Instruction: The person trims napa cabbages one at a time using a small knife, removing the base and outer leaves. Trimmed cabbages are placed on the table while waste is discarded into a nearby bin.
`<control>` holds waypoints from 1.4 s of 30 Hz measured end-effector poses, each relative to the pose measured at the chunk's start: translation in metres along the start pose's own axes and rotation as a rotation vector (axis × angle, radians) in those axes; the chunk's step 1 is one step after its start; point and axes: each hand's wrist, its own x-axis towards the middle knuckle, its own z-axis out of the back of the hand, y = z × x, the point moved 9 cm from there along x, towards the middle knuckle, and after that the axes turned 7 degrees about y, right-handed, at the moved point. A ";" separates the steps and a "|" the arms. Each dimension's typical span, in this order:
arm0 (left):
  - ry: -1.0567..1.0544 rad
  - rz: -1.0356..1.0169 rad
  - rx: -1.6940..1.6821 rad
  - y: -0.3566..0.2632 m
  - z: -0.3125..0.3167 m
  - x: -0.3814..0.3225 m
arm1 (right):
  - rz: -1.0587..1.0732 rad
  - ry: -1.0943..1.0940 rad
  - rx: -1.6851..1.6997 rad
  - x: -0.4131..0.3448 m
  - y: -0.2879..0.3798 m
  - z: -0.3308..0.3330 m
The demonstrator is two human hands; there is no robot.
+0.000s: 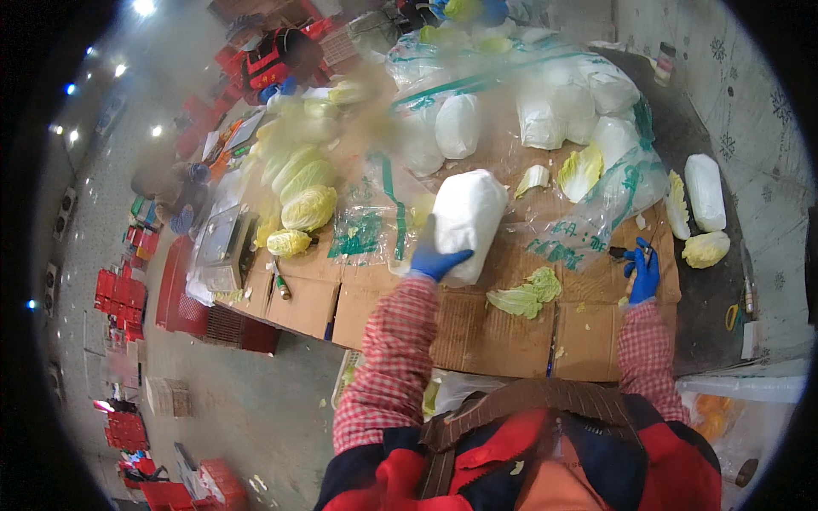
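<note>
My left hand [436, 255], in a blue glove, lies on the near left side of a napa cabbage in a white wrapper [471, 214] on the cardboard-covered table. At the right, my right hand [641, 271], also gloved in blue, is closed around a small tool with a black end [618, 252], perhaps a knife; most of it is hidden. Loose cabbage leaves [527, 294] lie between my hands. Clear plastic bags with green print [578, 239] lie beyond them. Unwrapped napa cabbages [309, 208] are piled at the left.
More wrapped cabbages [543, 118] stand at the back. A knife with a green and wooden handle [282, 285] lies near the left edge, beside a scale-like metal box [220, 249]. Yellow-handled scissors [732, 317] lie far right. Co-workers [281, 61] are at the far side.
</note>
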 end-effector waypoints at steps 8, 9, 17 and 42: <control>0.110 -0.042 -1.551 -0.008 -0.027 -0.078 | -0.089 0.615 -0.030 -0.064 0.035 -0.149; 0.112 -0.009 -1.470 -0.013 -0.031 -0.083 | -0.064 0.638 0.031 -0.071 0.030 -0.174; 0.037 -0.134 -0.465 -0.038 -0.027 -0.105 | -0.160 0.457 0.066 -0.066 -0.025 -0.215; -0.165 -0.096 0.207 -0.042 -0.028 -0.127 | 0.276 1.087 -0.745 -0.035 0.007 -0.339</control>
